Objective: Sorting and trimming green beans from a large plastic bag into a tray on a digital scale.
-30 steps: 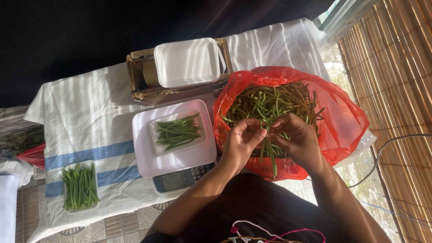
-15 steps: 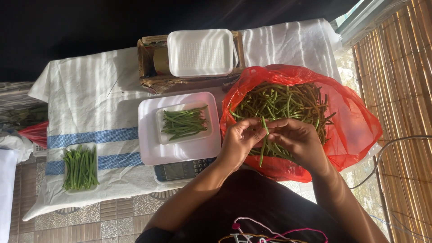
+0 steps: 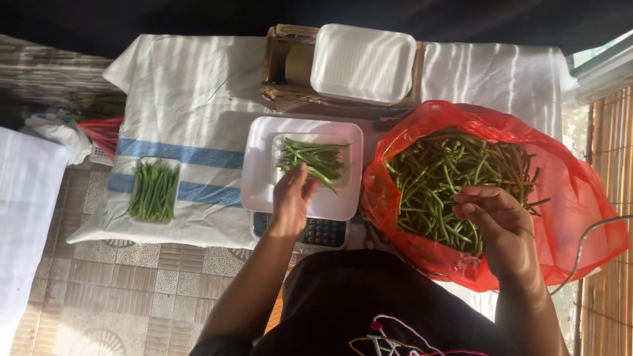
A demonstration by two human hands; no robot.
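At frame centre the left hand (image 3: pixel 292 198) is seen with fingers closed on green beans (image 3: pixel 315 160) lying in a white tray (image 3: pixel 264 191) on the scale (image 3: pixel 316 232), while the right hand (image 3: pixel 493 221), loosely curled and empty, is held over the bean-filled red bag (image 3: pixel 580 217) at right.

floor: patterned tiles (image 3: pixel 132 290) | right: bamboo blind (image 3: pixel 610 191) | table: white cloth (image 3: pixel 198 99) | light: striped sun

Left hand (image 3: pixel 291 196) moved from the red bag (image 3: pixel 580 217) to the scale's beans (image 3: pixel 315 160) — right hand (image 3: pixel 496 221) now alone over the bag
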